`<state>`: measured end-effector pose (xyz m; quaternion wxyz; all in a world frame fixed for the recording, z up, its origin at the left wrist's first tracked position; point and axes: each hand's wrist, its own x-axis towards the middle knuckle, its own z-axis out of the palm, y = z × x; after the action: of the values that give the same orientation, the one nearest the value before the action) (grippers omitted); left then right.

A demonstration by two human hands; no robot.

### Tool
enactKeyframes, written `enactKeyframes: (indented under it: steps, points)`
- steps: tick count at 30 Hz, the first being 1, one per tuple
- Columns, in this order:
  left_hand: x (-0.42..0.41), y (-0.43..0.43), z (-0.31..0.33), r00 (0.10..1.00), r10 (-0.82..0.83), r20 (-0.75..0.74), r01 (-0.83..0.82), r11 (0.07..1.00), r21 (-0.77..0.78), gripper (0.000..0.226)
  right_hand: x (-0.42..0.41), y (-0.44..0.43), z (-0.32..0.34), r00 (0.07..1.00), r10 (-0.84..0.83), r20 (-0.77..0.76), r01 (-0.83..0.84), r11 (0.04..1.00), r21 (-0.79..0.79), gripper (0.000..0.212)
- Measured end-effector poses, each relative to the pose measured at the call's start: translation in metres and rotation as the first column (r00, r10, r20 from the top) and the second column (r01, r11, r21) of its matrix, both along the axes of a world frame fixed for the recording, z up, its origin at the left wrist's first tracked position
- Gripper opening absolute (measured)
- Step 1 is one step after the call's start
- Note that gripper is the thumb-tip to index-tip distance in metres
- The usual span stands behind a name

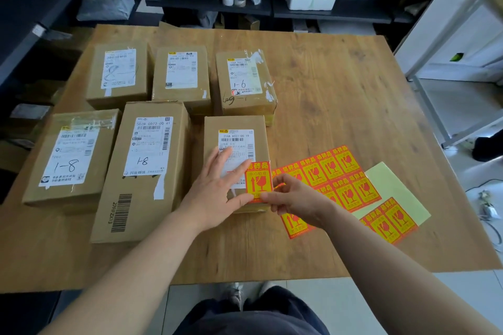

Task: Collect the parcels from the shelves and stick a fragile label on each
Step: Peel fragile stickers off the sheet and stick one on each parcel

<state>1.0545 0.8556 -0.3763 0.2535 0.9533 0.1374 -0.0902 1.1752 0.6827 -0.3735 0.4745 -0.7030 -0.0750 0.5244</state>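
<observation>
On the near right corner of the parcel [236,123] straight in front of me sits the fragile label [258,181], red and yellow, overlapping the lower part of the white shipping slip [236,141]. My right hand [296,198] reaches in from 4 o'clock and pinches the fragile label's lower right corner between thumb and forefinger, with the other fingers curled under. My left hand [217,193] lies flat on the parcel's top, fingers straight, its thumb tip touching the fragile label's bottom edge. I cannot tell whether the fragile label is fully stuck down.

At 3 o'clock from the parcel, partly under my right hand, lies the sheet of labels [340,171]. A smaller sheet piece [389,221] and pale backing paper [394,187] lie at 4 o'clock.

At 9 o'clock is a long parcel [141,171], and past it the parcel marked 1-8 [68,157]. At 12 o'clock the parcel marked 1-6 [245,81] ends a row of 3.

Everything rests on the wooden table [340,89], with dark shelves [272,8] beyond it at 12 o'clock.
</observation>
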Motion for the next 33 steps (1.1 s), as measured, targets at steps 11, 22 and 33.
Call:
enactKeyframes:
  steps: [11, 22, 33]
  points:
    - [-0.004, -0.009, 0.001, 1.0, 0.027, 0.016, -0.028, 0.992, 0.126, 0.057, 0.009, 0.03, 0.006, 0.978, 0.038, 0.207, -0.011, 0.991, -0.133, 0.044]
    - [-0.019, -0.026, -0.004, 0.995, 0.052, 0.084, -0.068, 0.978, 0.197, 0.057, -0.001, 0.001, -0.004, 0.948, 0.115, 0.295, -0.123, 0.992, 0.007, 0.039]
    - [-0.031, -0.03, 0.003, 0.891, 0.452, 0.041, -0.433, 0.874, -0.22, 0.079, -0.014, -0.013, -0.004, 0.852, 0.14, 0.504, -0.152, 0.988, -0.017, 0.044]
